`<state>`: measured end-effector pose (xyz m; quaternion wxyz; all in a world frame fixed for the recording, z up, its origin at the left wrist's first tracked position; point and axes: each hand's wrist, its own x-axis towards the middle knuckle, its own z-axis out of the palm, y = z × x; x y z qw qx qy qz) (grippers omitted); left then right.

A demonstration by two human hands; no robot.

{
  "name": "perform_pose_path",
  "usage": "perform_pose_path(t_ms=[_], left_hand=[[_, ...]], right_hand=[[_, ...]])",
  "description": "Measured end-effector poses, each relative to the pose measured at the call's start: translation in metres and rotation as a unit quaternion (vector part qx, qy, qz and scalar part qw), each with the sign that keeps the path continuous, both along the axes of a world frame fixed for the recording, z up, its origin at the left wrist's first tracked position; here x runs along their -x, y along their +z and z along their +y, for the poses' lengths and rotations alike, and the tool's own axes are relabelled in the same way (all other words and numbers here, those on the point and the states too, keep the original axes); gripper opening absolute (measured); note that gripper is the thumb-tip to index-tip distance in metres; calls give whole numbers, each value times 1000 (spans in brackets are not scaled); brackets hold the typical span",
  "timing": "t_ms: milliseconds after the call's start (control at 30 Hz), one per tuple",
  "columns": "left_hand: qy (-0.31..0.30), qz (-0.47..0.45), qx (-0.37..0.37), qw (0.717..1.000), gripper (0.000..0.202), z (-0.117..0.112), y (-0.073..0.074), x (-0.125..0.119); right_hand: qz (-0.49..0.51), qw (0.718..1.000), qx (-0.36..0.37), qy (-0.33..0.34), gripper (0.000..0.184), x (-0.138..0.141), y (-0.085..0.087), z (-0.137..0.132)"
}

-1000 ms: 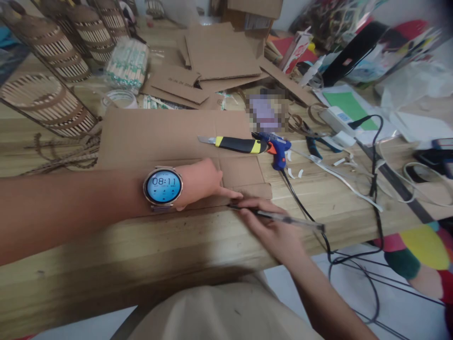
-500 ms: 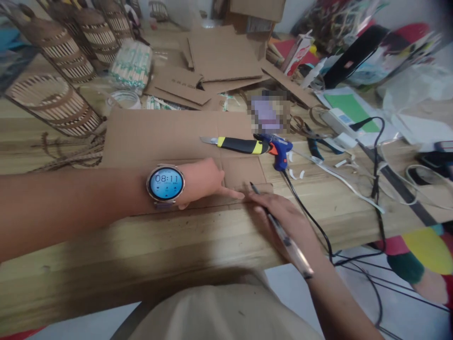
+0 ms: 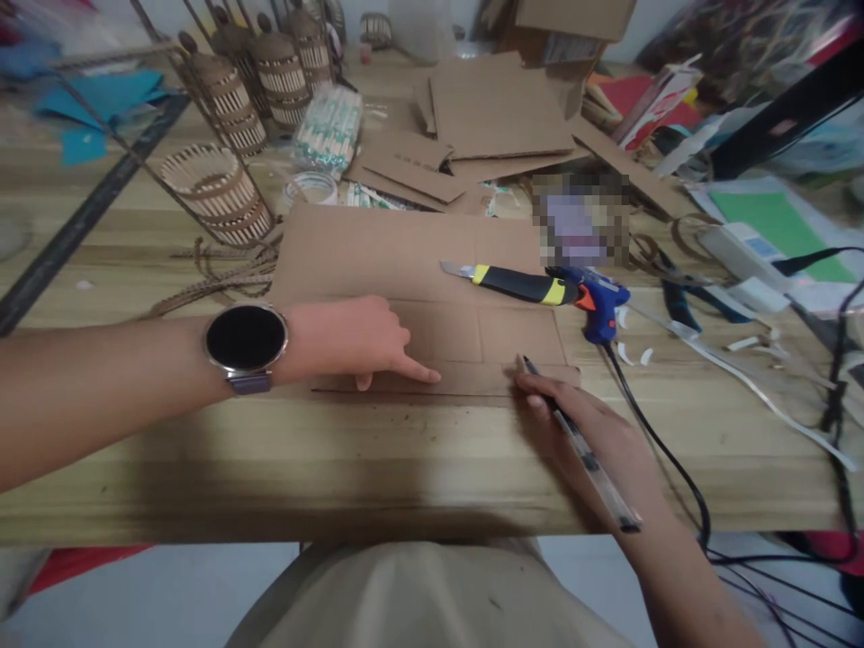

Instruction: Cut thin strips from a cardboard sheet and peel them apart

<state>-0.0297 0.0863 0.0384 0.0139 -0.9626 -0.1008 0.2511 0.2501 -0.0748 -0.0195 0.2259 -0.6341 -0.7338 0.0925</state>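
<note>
A flat piece of brown cardboard (image 3: 378, 243) with crease lines lies on the wooden table in front of me. My left hand (image 3: 357, 337), a watch on its wrist, rests on it with the index finger stretched out and the other fingers curled; nothing is in it. My right hand (image 3: 594, 423) grips a clear-barrelled pen (image 3: 584, 450), its dark tip close to the cardboard's lower right part. Whether the tip touches, I cannot tell. A black and yellow utility knife (image 3: 519, 283) lies across the cardboard, blade pointing left.
A blue glue gun (image 3: 600, 310) with a black cable lies right of the cardboard, near pliers (image 3: 681, 301) and white strips. Behind are cardboard pieces (image 3: 499, 108), a packet of wrapped sticks (image 3: 328, 130) and a tape roll (image 3: 310, 187). A slatted basket (image 3: 220, 198) stands left.
The view has turned left. My left hand has slid left over the cardboard, away from the pen tip. The pen remains in my right hand, and the watch face has gone dark.
</note>
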Motion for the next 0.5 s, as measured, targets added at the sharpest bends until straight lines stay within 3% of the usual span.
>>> perform_pose_path(t_ms=[133, 267, 400, 500], left_hand=[[21, 2, 11, 1000, 91, 0, 0, 18], [35, 22, 18, 999, 100, 1, 3, 23], [30, 10, 36, 999, 104, 2, 0, 25], [29, 13, 43, 999, 101, 3, 0, 25]], right_hand=[[18, 999, -23, -30, 29, 3, -4, 0], [16, 999, 13, -31, 29, 7, 6, 0], [31, 998, -22, -57, 30, 14, 18, 0], [72, 997, 5, 22, 30, 37, 29, 5]])
